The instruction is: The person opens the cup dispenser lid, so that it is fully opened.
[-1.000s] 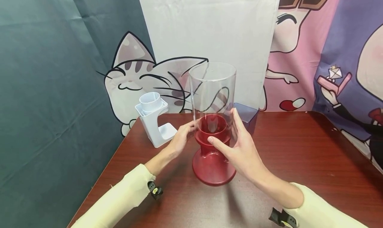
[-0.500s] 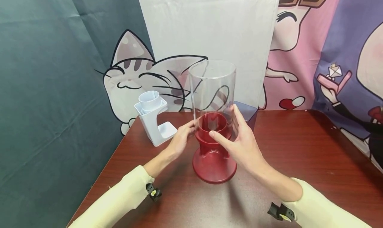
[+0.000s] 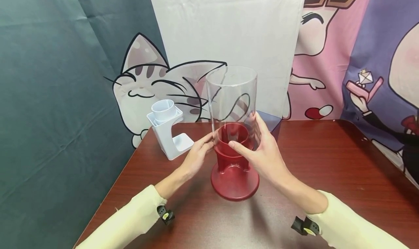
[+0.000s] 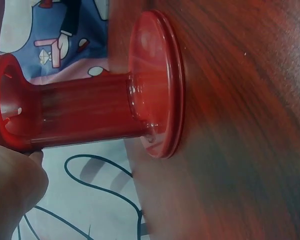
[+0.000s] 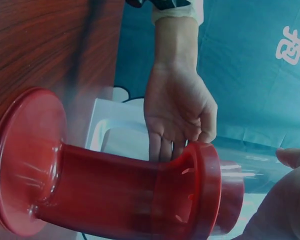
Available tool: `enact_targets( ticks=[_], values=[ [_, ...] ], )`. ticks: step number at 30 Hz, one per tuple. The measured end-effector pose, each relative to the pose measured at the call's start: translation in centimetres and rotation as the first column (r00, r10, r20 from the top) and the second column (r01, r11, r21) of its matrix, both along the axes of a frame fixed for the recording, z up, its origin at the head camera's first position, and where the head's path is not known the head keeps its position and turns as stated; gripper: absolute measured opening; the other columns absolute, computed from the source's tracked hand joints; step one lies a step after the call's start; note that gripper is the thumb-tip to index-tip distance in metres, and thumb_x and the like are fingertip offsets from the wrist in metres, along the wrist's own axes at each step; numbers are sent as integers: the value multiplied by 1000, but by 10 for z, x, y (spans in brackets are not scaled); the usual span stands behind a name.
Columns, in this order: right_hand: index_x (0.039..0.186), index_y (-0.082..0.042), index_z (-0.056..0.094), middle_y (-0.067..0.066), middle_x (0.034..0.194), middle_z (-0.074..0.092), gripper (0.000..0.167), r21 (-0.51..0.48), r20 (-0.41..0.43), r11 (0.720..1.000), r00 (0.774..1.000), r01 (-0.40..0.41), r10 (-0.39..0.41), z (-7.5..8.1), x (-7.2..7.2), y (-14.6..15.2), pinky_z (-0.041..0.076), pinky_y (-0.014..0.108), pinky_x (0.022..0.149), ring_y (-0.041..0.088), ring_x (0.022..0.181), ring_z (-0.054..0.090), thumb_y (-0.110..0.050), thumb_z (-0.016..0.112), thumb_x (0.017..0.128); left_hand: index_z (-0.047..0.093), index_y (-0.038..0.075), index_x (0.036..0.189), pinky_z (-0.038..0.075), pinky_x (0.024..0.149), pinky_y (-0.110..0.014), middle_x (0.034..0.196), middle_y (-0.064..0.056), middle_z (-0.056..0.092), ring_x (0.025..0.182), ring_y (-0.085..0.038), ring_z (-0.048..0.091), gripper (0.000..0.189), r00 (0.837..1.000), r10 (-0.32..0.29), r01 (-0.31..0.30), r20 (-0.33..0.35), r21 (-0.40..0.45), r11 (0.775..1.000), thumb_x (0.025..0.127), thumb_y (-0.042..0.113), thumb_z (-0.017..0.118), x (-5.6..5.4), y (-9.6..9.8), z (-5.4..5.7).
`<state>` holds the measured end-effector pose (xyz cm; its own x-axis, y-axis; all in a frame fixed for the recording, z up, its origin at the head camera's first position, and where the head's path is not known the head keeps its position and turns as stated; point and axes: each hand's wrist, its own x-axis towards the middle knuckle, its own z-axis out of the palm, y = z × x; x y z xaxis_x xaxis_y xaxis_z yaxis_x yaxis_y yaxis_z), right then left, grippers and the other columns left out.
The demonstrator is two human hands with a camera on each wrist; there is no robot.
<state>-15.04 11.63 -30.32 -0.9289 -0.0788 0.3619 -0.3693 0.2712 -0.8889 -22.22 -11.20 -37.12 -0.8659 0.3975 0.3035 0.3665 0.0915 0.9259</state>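
While L hand [image 3: 195, 155] grips red stand [image 3: 234, 183] at 9 o'clock, prob. steadying it, R hand [image 3: 267, 153] clasps clear tube [image 3: 232, 100] at 3 o'clock. Wraparound fingers apparently keep tube upright.

Lower left: here's a long pale-yellow cloth sleeve [image 3: 126, 218], loose thread poking off its upper edge!
Just right of it: a black strap dotted with holes [image 3: 161, 210], yellow-green spot showing.
Lower right: matching pale-yellow cloth sleeve [image 3: 350, 225], and another black strap [image 3: 298, 225], yellow-green spot again!
Mid-frame: bare left hand [image 3: 197, 156], bare right hand [image 3: 266, 155].
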Motion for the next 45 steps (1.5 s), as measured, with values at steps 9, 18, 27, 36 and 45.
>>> enact_targets(
  ticks=[9,18,27,36,45],
  values=[
    [170,-18,18,5,172,31,106,28,-27,1000,1000,3,-2,-3,-9,2,33,55,123,25,159,28,-32,87,91,43,-1,159,42,118,-35,157,-16,53,142,-28,55,49,998,57,-55,-30,46,997,112,9,50,16,5,-5],
    [170,-17,19,-1,172,31,107,2,-7,1000,1000,-26,26,-4,-16,4,33,53,124,20,158,29,-36,87,90,39,-1,162,42,117,-33,159,-16,51,146,-28,51,55,995,94,-93,-9,112,989,110,6,56,34,10,-4],
    [170,-20,17,-6,172,29,111,-38,17,998,998,-55,56,-3,-22,6,29,51,126,14,159,26,-33,90,88,44,4,159,43,116,-33,160,-11,51,149,-26,47,56,994,105,-105,8,129,986,106,7,64,43,12,-5],
    [169,-16,21,-5,170,36,102,-52,11,994,995,-97,98,-4,-32,11,31,53,125,15,157,31,-25,86,91,50,7,151,47,114,-42,153,-11,57,141,-28,56,54,989,147,-146,7,139,979,102,8,71,50,17,-5],
    [168,-15,22,-1,167,41,102,-31,-8,991,992,-127,127,-6,-39,15,33,57,123,16,157,32,-22,87,90,51,10,147,45,117,-50,148,-6,57,135,-27,57,53,983,184,-184,11,138,973,99,9,75,55,21,-3]
  ],
)
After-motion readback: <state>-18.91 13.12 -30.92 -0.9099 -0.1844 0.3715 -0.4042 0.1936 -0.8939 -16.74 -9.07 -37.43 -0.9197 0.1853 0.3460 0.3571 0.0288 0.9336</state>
